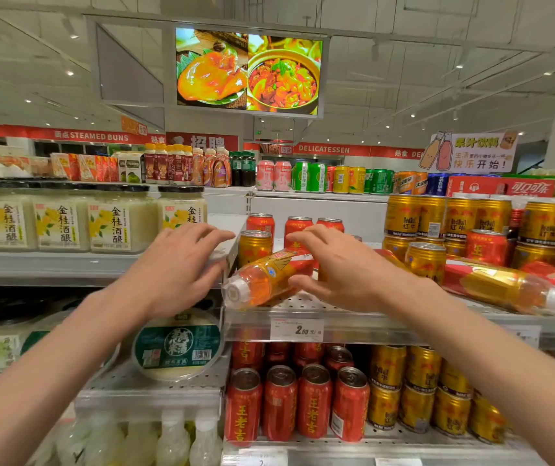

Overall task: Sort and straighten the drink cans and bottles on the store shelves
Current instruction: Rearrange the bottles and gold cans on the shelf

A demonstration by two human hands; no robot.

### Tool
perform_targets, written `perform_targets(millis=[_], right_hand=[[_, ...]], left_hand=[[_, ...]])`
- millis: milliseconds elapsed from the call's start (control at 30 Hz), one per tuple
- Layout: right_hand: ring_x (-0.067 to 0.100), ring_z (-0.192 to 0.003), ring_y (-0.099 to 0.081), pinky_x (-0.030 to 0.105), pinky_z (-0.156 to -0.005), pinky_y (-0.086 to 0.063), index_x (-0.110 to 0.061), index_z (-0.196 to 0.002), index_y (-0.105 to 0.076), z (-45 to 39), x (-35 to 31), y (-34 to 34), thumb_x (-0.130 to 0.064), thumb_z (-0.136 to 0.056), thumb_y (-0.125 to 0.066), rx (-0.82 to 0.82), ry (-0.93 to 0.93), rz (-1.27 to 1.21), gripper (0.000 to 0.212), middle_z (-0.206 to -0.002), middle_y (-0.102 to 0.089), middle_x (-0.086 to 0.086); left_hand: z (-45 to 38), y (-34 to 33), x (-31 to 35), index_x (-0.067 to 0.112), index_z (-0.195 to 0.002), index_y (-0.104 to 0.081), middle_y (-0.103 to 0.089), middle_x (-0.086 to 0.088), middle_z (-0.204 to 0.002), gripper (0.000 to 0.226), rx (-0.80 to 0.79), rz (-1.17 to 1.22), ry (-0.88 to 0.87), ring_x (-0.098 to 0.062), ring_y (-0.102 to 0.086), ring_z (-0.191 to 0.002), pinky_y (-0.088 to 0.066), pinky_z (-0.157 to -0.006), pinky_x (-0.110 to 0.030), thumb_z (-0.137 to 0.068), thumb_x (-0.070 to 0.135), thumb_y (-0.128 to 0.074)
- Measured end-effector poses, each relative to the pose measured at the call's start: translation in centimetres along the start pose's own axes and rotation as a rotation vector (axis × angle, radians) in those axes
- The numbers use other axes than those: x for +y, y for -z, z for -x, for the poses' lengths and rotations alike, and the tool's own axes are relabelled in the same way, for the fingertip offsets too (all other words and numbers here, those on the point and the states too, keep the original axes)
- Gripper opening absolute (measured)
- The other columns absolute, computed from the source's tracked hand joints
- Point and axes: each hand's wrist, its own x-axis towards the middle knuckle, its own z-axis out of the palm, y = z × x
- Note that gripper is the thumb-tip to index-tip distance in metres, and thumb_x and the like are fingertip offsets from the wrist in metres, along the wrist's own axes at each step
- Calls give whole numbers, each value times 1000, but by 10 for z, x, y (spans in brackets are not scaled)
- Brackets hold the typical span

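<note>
Right now my right hand (333, 264) curls around the orange plastic bottle with the white cap (262, 279), which lies on its side at the front of the grey metal shelf (336, 317). I cannot tell if my fingers squeeze it yet. My left hand (182, 264) is open and flat on the shelf corner beside it. I should hold the bottle's middle tight, then tip it up slowly, away from the gold can (254, 247) behind it.

Supermarket aisle, stocked drink shelves (303, 306), shelf price tag (297, 329), red delicatessen banner (324, 149), hanging food screen (248, 70)
</note>
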Motion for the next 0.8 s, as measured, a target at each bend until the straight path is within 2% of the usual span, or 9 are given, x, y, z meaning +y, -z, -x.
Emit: perform_targets(millis=[167,267,400,500,633,733,800], right_hand=[[25,-131,-45,42,-107,-43,-23,-156,-25,-33,-8,-11,-54,-97,-51,-129,198,214,72,-154,-40,6],[26,-137,-42,43,-110,-41,-23,-158,-18,-40,-13,-23,-43,-92,-61,-169,264,254,81,-157,-37,6],[23,-135,-43,38,-110,-43,-25,-155,-24,-46,-14,-37,-35,-89,-66,-103,283,223,78,-153,-42,2],[21,-129,-46,33,-100,-46,-25,-150,-32,-46,-5,-37,-35,-89,-69,-56,305,174,72,-148,-48,0],[16,-133,-43,37,-105,-47,-29,-147,-31,-39,5,-34,-44,-89,-70,-50,225,32,71,-149,-47,-4],[17,-124,-52,35,-105,-47,-24,-147,-37,-38,11,-24,-42,-87,-75,22,67,-178,73,-141,-55,-1],[18,-119,-59,40,-103,-52,-23,-143,-40,-41,16,-18,-41,-86,-76,72,-38,-361,70,-134,-60,1]], left_hand=[[-3,-11,-14,30,-143,-48,-56,9,-134,72,-30,76,-1,-10,-49,-124,-38,-102,-35,-91,63,-11],[-2,-18,-18,32,-140,-49,-58,10,-131,66,-8,111,1,-10,-48,-122,-35,-98,-34,-93,62,-14],[-4,-20,-21,35,-137,-51,-58,11,-126,60,-13,154,20,-9,-48,-120,-34,-96,-33,-94,61,-19],[-5,-19,-20,33,-135,-54,-59,12,-126,53,-7,177,28,-9,-48,-119,-34,-95,-34,-96,57,-26],[-5,-18,-18,32,-134,-55,-59,11,-125,53,-14,195,30,-10,-48,-120,-35,-98,-35,-96,56,-26],[-5,-19,-17,32,-133,-55,-59,11,-124,52,-13,202,45,-10,-49,-119,-35,-99,-37,-96,55,-28],[-5,-20,-18,32,-132,-56,-59,11,-123,51,2,198,47,-10,-49,-117,-35,-97,-36,-96,55,-27]])
